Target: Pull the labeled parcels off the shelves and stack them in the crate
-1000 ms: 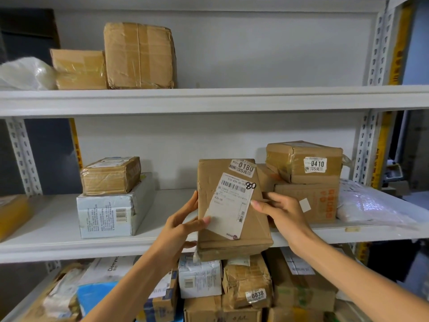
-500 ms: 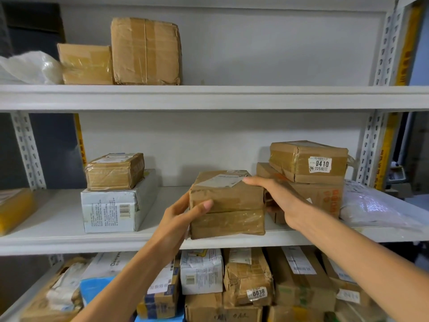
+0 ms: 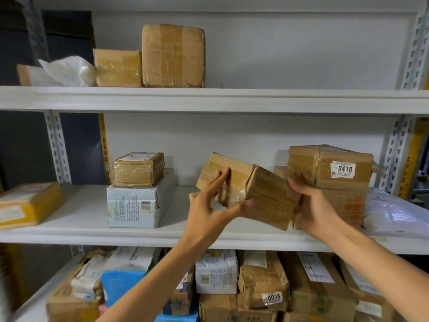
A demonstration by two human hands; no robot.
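Note:
A brown taped parcel (image 3: pixel 262 194) hangs tilted just above the middle shelf (image 3: pixel 81 219), its right end lower, and its label is turned out of sight. My left hand (image 3: pixel 206 205) holds its left end, fingers spread on the front face and thumb under the lower edge. My right hand (image 3: pixel 311 205) grips its right end with curled fingers. Right behind it, a parcel labeled 0410 (image 3: pixel 329 166) sits on a bigger brown box (image 3: pixel 348 205). No crate is in view.
On the middle shelf stand a white box (image 3: pixel 134 205) with a small brown parcel (image 3: pixel 139 169) on top, a yellow parcel (image 3: pixel 25 205) at far left and a white bag (image 3: pixel 394 212) at right. Two brown boxes (image 3: pixel 173 55) sit on the top shelf. The lower shelf is packed with parcels, one labeled 0038 (image 3: pixel 262 282).
The parcel stood with its label facing me, was tipped flat onto the shelf, and is now lifted and twisted between both hands. My right hand moved from its top to its right end.

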